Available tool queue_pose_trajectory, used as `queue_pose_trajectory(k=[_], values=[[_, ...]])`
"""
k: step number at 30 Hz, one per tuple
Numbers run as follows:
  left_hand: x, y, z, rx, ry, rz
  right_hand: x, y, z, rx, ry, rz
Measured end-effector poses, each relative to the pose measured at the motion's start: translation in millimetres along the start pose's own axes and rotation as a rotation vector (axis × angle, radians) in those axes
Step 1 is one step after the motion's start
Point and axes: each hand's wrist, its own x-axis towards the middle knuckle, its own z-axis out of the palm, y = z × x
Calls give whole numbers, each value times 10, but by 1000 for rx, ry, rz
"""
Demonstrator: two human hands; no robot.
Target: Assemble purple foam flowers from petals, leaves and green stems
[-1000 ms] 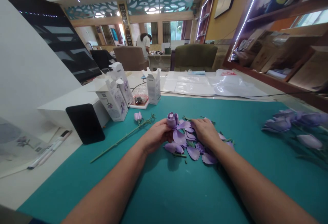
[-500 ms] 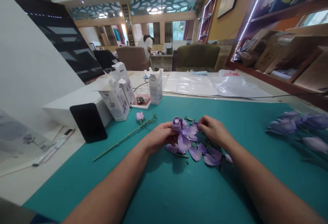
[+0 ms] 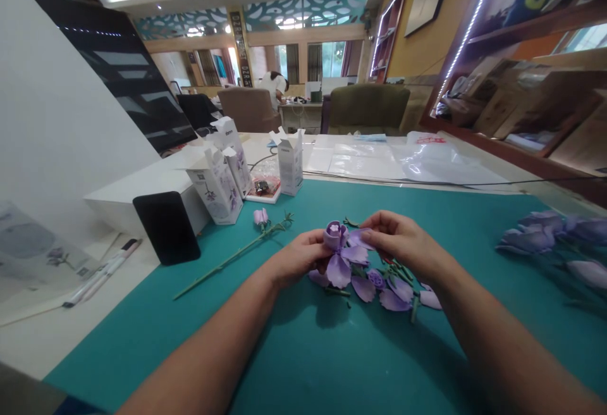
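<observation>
Our left hand (image 3: pixel 298 258) grips the purple bud (image 3: pixel 334 235) steady while our right hand (image 3: pixel 403 238) pinches a petal (image 3: pixel 360 238) lightly against it, so the petal does not crease.

Head-worn camera looks forward and down at the hands (image 3: pixel 298 259)

The fake flower (image 3: pixel 339 271) I hold is light purple, the long stem (image 3: pixel 232 262) is green, and the big mat (image 3: pixel 142 333) is blue-green.
</observation>
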Motion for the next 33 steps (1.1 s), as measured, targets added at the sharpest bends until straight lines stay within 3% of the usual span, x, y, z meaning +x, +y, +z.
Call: queue_pose_trajectory(k=[7,13,33], values=[[6,-10,-4,-9,-40,39,-33,-6,23,91,-43,20],[16,-25,-20,-29,-40,42,-44,-31,80,129,-6,58],[-48,57,59,-144,-34,35,-65,-12,153,172,-42,9]])
